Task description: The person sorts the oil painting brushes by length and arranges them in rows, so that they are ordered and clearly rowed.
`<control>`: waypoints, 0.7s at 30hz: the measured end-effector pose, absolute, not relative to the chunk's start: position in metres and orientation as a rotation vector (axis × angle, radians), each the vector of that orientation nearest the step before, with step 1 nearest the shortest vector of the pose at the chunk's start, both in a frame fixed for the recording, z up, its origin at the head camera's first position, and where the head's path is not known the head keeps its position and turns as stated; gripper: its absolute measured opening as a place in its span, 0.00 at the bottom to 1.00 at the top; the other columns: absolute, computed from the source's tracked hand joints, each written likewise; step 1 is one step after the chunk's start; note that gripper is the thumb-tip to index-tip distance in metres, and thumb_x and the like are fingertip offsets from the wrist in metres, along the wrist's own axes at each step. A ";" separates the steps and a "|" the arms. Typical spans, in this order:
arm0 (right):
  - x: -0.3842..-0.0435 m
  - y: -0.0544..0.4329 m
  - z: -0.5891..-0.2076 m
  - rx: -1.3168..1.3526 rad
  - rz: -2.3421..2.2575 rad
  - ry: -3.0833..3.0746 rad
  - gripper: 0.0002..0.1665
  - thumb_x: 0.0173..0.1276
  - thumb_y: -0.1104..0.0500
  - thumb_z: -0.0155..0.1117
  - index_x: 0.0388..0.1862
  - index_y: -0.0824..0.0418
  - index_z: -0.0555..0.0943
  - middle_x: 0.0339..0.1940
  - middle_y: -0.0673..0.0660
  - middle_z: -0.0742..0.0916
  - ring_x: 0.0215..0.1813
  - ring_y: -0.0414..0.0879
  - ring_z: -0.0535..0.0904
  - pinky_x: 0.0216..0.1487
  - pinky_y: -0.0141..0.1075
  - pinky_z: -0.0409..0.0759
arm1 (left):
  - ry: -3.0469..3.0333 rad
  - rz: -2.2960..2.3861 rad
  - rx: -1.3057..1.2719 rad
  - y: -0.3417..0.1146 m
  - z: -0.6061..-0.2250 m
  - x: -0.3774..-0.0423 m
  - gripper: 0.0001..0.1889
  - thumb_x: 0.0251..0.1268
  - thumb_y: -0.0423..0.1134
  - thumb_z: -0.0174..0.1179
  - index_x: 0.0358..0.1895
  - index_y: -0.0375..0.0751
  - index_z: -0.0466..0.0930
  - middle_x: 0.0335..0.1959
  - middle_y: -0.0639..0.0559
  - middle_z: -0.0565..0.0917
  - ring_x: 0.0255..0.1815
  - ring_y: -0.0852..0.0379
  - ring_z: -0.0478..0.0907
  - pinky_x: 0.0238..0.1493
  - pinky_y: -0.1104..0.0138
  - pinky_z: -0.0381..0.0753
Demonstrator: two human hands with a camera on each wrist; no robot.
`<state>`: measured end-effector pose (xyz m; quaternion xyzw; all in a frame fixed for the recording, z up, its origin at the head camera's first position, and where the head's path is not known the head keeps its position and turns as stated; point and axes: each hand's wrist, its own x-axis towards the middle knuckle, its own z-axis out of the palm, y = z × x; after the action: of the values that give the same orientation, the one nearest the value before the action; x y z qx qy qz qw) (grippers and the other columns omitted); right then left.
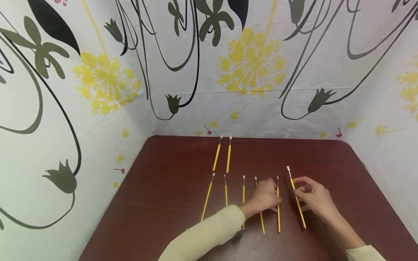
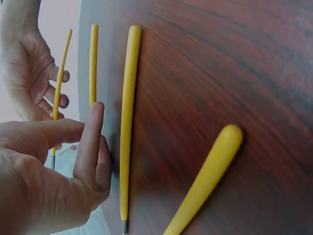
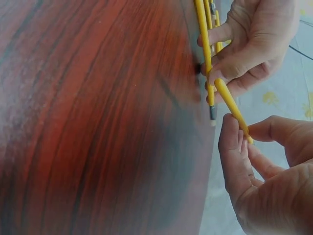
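Observation:
My right hand [image 1: 315,197] pinches a thin yellow-handled paintbrush [image 1: 299,212] between thumb and fingers, tilted above the table at the right, its pale bristles toward the far side. To its left, my left hand [image 1: 265,195] has its thumb and fingers on another yellow paintbrush [image 1: 279,221], bristles also away from me. Just left of that, a further paintbrush [image 1: 262,223] passes under the left hand. In the left wrist view, a yellow handle [image 2: 129,107] lies beside the left fingers, and a rounded handle end [image 2: 227,139] shows nearer the camera.
On the dark red-brown table [image 1: 156,195], more paintbrushes lie in a row at left, including one slanted brush [image 1: 207,197], partly behind the left sleeve [image 1: 209,232]. Two shorter, thicker brushes [image 1: 217,156] lie at the far edge. Flower-patterned cloth [image 1: 196,83] surrounds the table.

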<state>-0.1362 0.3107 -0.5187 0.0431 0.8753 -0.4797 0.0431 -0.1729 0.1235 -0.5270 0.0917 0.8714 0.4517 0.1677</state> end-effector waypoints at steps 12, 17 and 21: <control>-0.136 0.308 -0.522 0.129 -1.426 2.702 0.24 0.74 0.61 0.67 0.67 0.64 0.76 0.36 0.58 0.86 0.32 0.40 0.85 0.27 0.41 0.93 | 2.642 1.004 0.324 0.130 -0.527 -0.171 0.26 0.52 0.29 0.74 0.55 0.37 0.75 0.49 0.44 0.84 0.15 0.65 0.78 0.19 0.78 0.80; -0.135 0.306 -0.526 0.158 -1.380 2.703 0.24 0.73 0.62 0.66 0.66 0.65 0.77 0.37 0.58 0.87 0.31 0.42 0.86 0.27 0.39 0.92 | 2.729 0.871 0.314 0.134 -0.526 -0.171 0.34 0.47 0.35 0.78 0.60 0.38 0.75 0.54 0.50 0.80 0.29 0.58 0.77 0.30 0.78 0.80; -0.133 0.305 -0.529 0.161 -1.349 2.707 0.24 0.73 0.62 0.65 0.66 0.65 0.77 0.37 0.59 0.87 0.30 0.43 0.86 0.27 0.39 0.92 | 2.742 0.847 0.320 0.134 -0.526 -0.170 0.35 0.48 0.35 0.78 0.62 0.38 0.74 0.54 0.51 0.79 0.27 0.58 0.76 0.27 0.78 0.79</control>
<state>-0.1335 0.3048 -0.5290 0.0529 0.8924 -0.4446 0.0564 -0.1696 0.1335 -0.5259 0.1101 0.9419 0.2910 0.1266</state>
